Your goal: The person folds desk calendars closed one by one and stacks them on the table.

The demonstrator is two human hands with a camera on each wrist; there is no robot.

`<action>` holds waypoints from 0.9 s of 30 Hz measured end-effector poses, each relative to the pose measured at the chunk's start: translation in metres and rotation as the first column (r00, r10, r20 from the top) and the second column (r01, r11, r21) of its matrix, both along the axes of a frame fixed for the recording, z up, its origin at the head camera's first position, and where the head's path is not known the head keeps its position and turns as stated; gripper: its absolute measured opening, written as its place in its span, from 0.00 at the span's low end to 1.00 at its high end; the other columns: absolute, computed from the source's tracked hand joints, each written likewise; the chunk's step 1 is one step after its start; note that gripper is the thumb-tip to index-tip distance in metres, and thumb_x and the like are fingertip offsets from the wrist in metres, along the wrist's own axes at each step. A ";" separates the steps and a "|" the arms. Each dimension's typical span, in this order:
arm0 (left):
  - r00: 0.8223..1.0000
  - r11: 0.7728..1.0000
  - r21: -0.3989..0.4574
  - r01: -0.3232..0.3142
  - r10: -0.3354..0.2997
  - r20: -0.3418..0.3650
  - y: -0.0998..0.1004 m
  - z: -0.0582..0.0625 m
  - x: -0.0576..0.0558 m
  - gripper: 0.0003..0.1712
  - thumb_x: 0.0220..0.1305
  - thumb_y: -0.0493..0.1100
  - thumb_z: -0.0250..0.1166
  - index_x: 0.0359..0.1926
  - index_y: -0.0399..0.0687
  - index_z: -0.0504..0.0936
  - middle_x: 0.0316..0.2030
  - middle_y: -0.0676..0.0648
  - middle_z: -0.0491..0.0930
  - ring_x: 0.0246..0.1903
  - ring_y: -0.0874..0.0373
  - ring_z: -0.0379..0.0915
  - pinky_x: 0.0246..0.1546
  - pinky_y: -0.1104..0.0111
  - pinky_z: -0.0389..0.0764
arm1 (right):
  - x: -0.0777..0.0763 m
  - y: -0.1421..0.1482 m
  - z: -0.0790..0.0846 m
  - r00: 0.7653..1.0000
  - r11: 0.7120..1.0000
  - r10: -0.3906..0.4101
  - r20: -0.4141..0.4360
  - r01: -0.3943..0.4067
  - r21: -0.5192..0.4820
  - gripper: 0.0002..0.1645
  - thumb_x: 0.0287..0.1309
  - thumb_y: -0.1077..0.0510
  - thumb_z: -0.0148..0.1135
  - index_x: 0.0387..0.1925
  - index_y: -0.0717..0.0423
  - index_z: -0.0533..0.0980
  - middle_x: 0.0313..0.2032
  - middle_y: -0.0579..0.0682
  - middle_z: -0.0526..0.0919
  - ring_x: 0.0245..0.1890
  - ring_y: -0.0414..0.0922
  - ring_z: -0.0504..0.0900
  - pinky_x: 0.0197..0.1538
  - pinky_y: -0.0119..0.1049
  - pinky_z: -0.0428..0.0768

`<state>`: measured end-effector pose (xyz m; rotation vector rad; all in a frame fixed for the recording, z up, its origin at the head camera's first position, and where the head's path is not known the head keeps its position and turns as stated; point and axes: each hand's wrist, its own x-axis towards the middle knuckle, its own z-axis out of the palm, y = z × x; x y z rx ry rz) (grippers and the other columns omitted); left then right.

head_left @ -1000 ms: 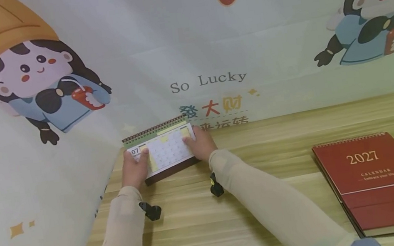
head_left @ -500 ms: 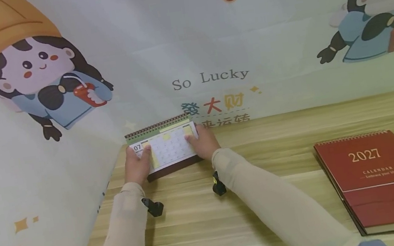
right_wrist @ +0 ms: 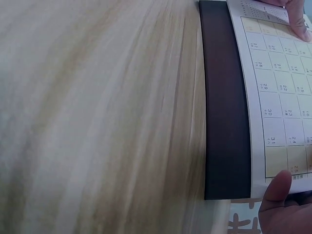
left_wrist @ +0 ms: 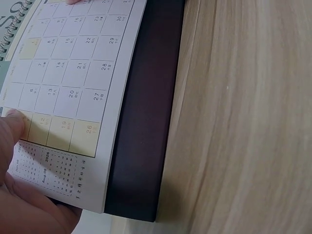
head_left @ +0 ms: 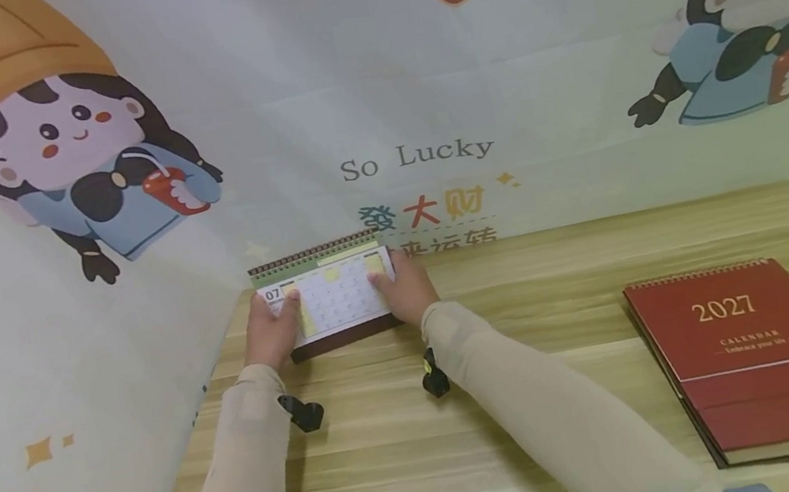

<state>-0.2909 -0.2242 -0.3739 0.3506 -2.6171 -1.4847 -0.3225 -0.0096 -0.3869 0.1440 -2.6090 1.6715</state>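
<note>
A spiral-bound desk calendar (head_left: pixel 341 300) with a dark base strip stands tilted back at the far left of the table, showing month 07. My left hand (head_left: pixel 272 330) grips its left edge, thumb on the page over the yellow column. On the opposite edge, my right hand (head_left: pixel 410 287) holds it the same way, thumb on the page and fingers hidden behind. The left wrist view shows the printed page (left_wrist: pixel 68 73) and my left thumb (left_wrist: pixel 12 126) close up. In the right wrist view the dark base strip (right_wrist: pixel 226 107) lies along the wood, with my right thumb (right_wrist: pixel 278 187) at the page's corner.
A larger red 2027 calendar (head_left: pixel 765 353) lies at the right of the wooden table (head_left: pixel 536 285). Cartoon-printed sheeting (head_left: pixel 311 81) rises behind the table and along its left side. Small black devices (head_left: pixel 302 413) sit at both wrists.
Both hands keep hold of the desk calendar in nearly the same place. The whole view shifts slightly, and the red calendar stays where it lies.
</note>
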 end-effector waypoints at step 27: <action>0.999 0.998 0.045 0.053 -0.053 0.001 -0.006 -0.002 -0.012 0.33 0.75 0.57 0.52 0.71 0.41 0.62 0.58 0.36 0.71 0.55 0.44 0.68 0.61 0.54 0.66 | 0.017 0.004 0.002 1.000 0.997 -0.021 -0.017 0.022 0.078 0.18 0.70 0.48 0.58 0.46 0.59 0.69 0.34 0.53 0.76 0.34 0.48 0.75 0.42 0.43 0.76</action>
